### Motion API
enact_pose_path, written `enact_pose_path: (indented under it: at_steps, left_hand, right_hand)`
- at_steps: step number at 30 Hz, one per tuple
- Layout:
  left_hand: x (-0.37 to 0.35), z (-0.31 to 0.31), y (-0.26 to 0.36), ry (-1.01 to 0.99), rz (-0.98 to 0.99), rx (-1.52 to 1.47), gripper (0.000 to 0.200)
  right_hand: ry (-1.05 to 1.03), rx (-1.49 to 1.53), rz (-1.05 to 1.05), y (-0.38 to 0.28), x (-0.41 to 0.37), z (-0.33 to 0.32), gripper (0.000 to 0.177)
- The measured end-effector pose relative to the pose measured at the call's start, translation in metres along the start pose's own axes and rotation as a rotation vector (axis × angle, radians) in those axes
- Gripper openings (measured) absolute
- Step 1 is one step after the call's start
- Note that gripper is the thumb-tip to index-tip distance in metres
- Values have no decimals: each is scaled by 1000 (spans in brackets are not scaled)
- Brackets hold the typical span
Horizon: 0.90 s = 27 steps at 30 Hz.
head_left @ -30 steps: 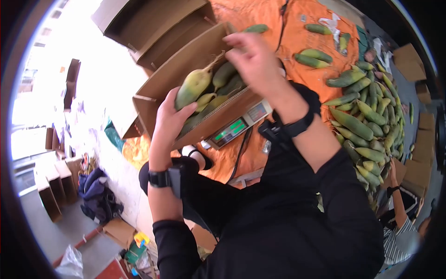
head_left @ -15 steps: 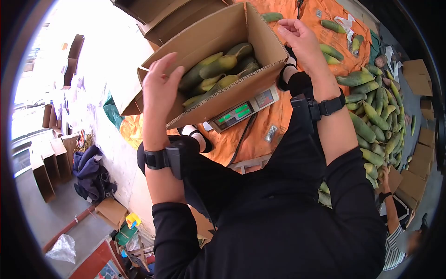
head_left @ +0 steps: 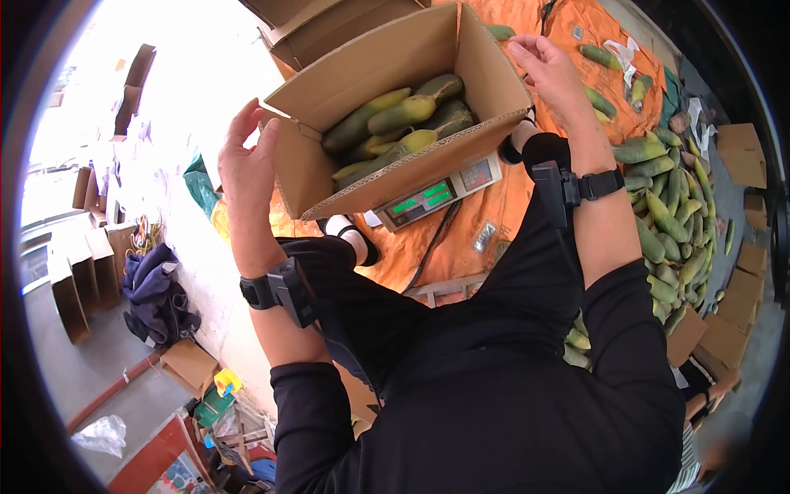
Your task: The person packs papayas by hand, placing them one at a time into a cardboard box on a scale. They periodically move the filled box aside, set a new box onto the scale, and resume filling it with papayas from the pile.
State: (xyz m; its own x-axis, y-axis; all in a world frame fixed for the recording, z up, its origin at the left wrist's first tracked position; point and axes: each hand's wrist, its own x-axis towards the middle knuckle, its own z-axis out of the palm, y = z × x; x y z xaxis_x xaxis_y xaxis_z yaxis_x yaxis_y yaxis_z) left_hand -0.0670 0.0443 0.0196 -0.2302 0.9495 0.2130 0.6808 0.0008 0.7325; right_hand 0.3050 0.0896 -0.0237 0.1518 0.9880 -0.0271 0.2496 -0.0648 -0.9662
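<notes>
Several long green radishes (head_left: 401, 115) with yellow-green ends lie in an open cardboard box (head_left: 362, 62). The box rests on a digital scale (head_left: 428, 198) whose display glows green. My left hand (head_left: 249, 156) is at the box's left end, empty, thumb and fingers apart, fingertips close to the upper left corner. By the right end of the box is my right hand (head_left: 550, 72), also empty, its loosely bent fingers spread beside the rim.
A large heap of radishes (head_left: 679, 214) covers the floor at right. Orange sheeting (head_left: 568, 20) lies under the scale. More cardboard boxes (head_left: 329, 29) stand beyond. A co-worker's arm (head_left: 716, 391) shows at lower right, and a dark backpack (head_left: 160, 296) sits at left.
My left hand has moved left, from over the box's left end to beside it. The right hand stays near the right rim. The view has shifted slightly, and the co-worker's arm has moved lower.
</notes>
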Motion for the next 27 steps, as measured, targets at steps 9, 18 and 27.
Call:
enact_pose_path:
  at_steps: [9,18,27]
  left_hand:
    - [-1,-1,-20,-61,-6,18,46]
    - [-14,39,25,-164,180,168,32]
    - [-24,71,43,-370,226,177,29]
  right_hand:
    - [32,44,-188,14,9,4,42]
    - [128,254,-95,-19,-35,-59,26]
    - [378,-457,309,215,-127,-161,26]
